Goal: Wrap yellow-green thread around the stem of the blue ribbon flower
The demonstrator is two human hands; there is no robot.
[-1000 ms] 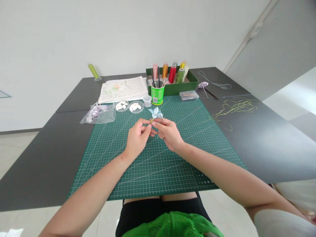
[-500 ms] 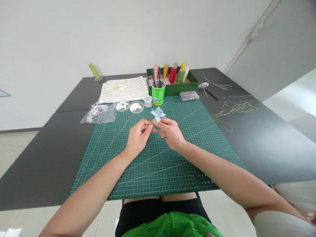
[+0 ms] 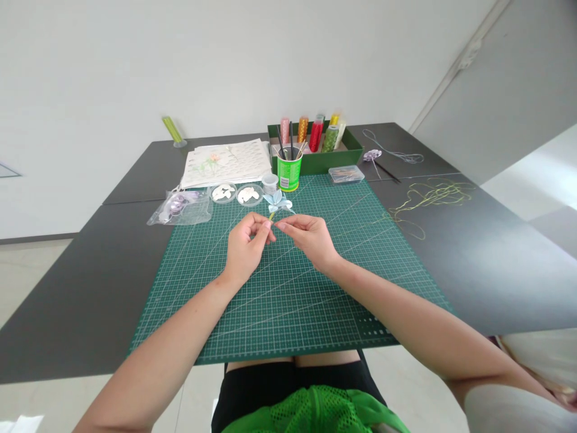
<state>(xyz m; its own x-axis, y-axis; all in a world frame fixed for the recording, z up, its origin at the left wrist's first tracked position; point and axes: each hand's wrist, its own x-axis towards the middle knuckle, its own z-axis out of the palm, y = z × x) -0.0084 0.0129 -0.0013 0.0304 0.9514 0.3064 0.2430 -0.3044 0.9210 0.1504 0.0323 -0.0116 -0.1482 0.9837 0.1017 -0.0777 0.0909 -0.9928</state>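
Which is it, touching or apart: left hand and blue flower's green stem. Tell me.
Touching. The head view shows the green stem of the blue flower running into the pinch of the left hand, with no gap.

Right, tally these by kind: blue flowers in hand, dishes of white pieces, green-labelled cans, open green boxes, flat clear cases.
Light-blue flower: 1
Clear round dishes: 2
Green-labelled can: 1
Open green box: 1
Flat clear case: 1
Total: 6
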